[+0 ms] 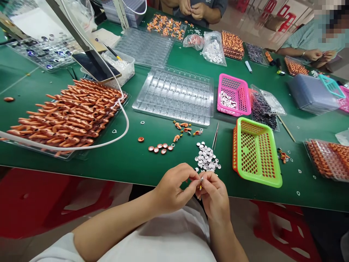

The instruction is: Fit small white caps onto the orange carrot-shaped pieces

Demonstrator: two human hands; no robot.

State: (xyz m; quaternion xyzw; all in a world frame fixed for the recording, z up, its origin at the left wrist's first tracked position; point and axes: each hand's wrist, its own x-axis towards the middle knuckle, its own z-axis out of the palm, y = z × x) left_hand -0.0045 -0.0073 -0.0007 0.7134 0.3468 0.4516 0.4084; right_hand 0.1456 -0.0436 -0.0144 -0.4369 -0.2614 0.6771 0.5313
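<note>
Nearest, the left hand (pixel 174 187) and the right hand (pixel 218 196) meet just over the front edge of the bench (pixel 136 163), each with thumb and forefinger pressed together on a small part (pixel 201 182), silvery with a yellow tip. The part is so slight that fingertips alone fit round it, and gripping it from both sides probably keeps it from turning; its exact shape is mostly hidden by the fingers. Right beyond the knuckles lies a loose heap of white caps (pixel 206 159), spread out so that single ones can be picked off easily, with metal tweezers (pixel 215 137) beside it, likely kept close for pieces too fine for fingers. A green basket (pixel 257 179) stands to the right, near enough to reach without leaning. Left of the heap, brown-rimmed cups (pixel 164 145) sit in a loose group, and a few orange pieces (pixel 177 138) lie behind them, apart enough to stay unmixed. Farther left, rows of orange-brown parts (pixel 68 116) are packed side by side, seemingly to save room. Beyond, a clear tray (pixel 174 98) lies flat, its moulded pockets suited to keeping pieces separate, and a pink basket (pixel 231 110) corrals white bits. Across the bench, a co-worker's hands (pixel 197 10) are raised close together.
</note>
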